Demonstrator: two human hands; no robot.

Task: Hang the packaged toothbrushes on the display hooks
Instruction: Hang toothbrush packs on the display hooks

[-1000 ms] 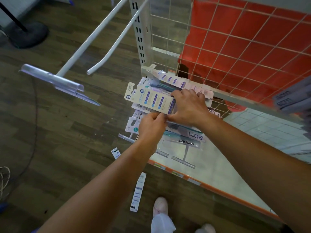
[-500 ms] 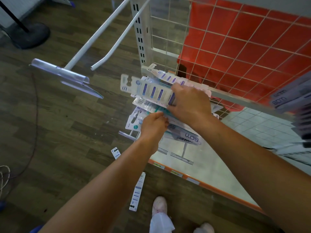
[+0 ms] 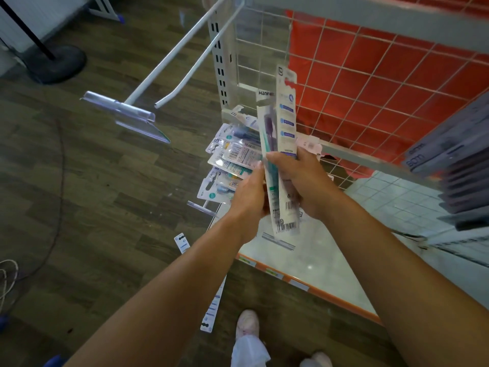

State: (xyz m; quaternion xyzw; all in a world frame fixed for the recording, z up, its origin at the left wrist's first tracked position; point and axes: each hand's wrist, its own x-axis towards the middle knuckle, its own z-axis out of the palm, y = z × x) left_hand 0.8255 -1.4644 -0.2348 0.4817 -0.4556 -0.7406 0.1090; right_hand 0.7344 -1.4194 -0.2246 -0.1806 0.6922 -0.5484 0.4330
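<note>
My right hand (image 3: 301,181) grips two packaged toothbrushes (image 3: 285,123) upright, their hang tabs pointing up in front of the wire grid. My left hand (image 3: 248,192) holds the lower part of the same packs from the left. Several more toothbrush packs (image 3: 230,157) lie in a fanned pile on the shelf corner behind my hands. A long white display hook (image 3: 195,59) with a clear label holder (image 3: 124,112) sticks out to the upper left, bare, well left of the held packs.
White wire grid panel (image 3: 344,75) stands in front of a red tiled wall. Grey packs (image 3: 449,160) hang at the right. The white shelf (image 3: 304,260) has an orange edge. Two packs (image 3: 211,313) lie on the wood floor near my shoes. A black stand base (image 3: 55,62) sits upper left.
My right hand lifted the packs off the pile and turned them from lying flat to upright. My left hand rose with them and holds their lower end.
</note>
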